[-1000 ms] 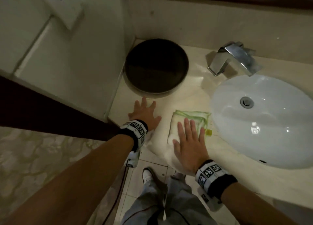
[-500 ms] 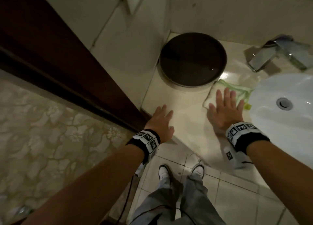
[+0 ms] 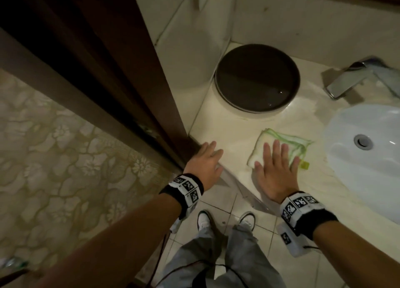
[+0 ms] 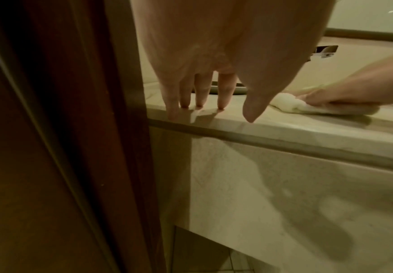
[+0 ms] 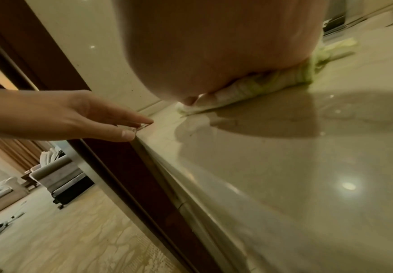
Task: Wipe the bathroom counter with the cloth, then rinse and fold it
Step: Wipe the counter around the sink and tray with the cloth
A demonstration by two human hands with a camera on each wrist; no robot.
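on the counter [image 3: 227, 123] between the dark round tray [image 3: 257, 79] and the sink basin [image 3: 346, 166], the folded green-edged cloth [image 3: 287, 142] lay flat under the right hand [image 3: 275, 170], fingers straight and pressing, not curled round it. the left hand [image 3: 203, 164] rested open-fingered at the counter's front corner, holding nothing. wiping well probably meant even palm pressure, overlapping strokes, and keeping the cloth from bunching near the basin's rim.
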